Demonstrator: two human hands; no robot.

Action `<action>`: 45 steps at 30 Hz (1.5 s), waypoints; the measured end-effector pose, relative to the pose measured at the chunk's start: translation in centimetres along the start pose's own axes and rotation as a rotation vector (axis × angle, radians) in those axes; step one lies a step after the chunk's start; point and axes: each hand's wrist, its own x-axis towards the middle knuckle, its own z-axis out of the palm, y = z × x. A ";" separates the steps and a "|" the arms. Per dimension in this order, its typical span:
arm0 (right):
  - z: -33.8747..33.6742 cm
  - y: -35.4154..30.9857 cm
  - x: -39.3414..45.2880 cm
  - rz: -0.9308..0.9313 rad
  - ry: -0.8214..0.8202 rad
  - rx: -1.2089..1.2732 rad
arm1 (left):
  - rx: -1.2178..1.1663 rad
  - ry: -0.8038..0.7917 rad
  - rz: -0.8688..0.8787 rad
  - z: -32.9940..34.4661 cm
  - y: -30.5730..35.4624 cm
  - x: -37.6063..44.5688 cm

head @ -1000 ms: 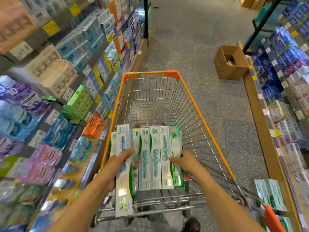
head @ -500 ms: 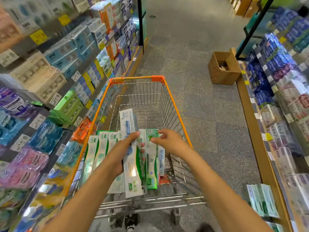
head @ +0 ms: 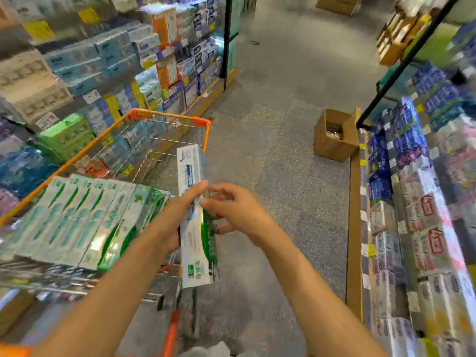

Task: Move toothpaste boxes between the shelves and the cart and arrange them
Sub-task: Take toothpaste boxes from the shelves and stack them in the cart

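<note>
A row of toothpaste boxes point(head: 77, 217) lies in the cart point(head: 170, 117). Right of the cart's rim, the left hand point(head: 177, 215) grips a long toothpaste box point(head: 197, 228); the right hand point(head: 237, 210), fingers curled, touches its right edge.

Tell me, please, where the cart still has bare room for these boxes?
The cart's far half is bare wire, between the row of toothpaste boxes and the front rim. The near end is crowded. The left hand grips the lifted boxes.
</note>
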 end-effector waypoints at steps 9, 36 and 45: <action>-1.2 -1.8 3.9 -0.049 -0.149 -0.098 | -0.097 0.131 0.069 -0.5 1.3 2.0; 3.1 -14.9 45.0 -1.304 -0.915 -1.836 | 0.175 0.510 -0.120 -13.1 13.3 27.9; 8.0 -12.5 61.3 -1.033 -1.063 -1.794 | 1.046 0.791 -0.411 -22.0 13.0 36.7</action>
